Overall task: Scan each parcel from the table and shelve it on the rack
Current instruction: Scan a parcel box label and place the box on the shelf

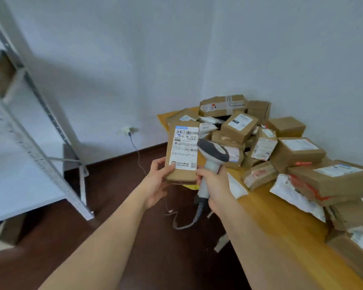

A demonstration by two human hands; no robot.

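Note:
My left hand (155,183) grips the lower end of a narrow brown cardboard parcel (181,174), held upright with its white shipping label (184,148) facing me. My right hand (215,186) holds the handle of a grey-and-white barcode scanner (213,153), whose head sits just right of the label. Both are raised over the near left end of the yellow table (281,216). Several more brown parcels (296,151) and white mailer bags are heaped on the table against the wall. The grey metal rack (40,155) stands to the left.
The scanner's cable (189,222) hangs down toward the dark wooden floor (117,206). A wall socket with a plugged-in cord (129,130) is low on the wall. A white shelf board (19,178) of the rack is at left, with a cardboard box higher up.

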